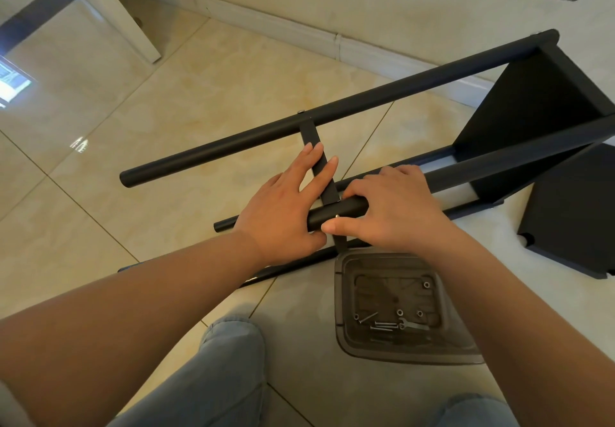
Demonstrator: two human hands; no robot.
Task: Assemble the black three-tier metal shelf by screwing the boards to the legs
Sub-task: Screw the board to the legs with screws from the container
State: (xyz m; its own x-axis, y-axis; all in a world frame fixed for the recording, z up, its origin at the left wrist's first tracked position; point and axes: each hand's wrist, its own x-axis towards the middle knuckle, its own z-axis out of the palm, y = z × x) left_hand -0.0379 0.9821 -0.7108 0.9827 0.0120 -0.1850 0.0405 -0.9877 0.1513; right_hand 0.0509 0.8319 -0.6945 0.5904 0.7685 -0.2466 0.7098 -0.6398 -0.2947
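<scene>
We see the matte black shelf (499, 94) lying sideways on the floor beyond the tray (342, 293). Our left hand (283, 213) presses it, fingers straight and apart; right hand (396, 207) fingers clamp a leg (339, 213).

Counts only. Two hands — left hand (283, 213), right hand (396, 208) — both on the near leg (336, 215). Black round legs: four visible, counting the far leg (332, 117), the near one, one running to the right under the right hand (499, 169), and one low on the floor (299, 265). Boards: two fitted or partly fitted — the edge-on board (321, 167) between the legs, the end board (529, 107) — plus one loose board (572, 227) on the floor. One clear tray (342, 310). Inside it: one small wrench (412, 324), about four long screws (386, 326), roughly four nuts (399, 312) — exact count unclear. One screw head (337, 216) on the near leg.
</scene>
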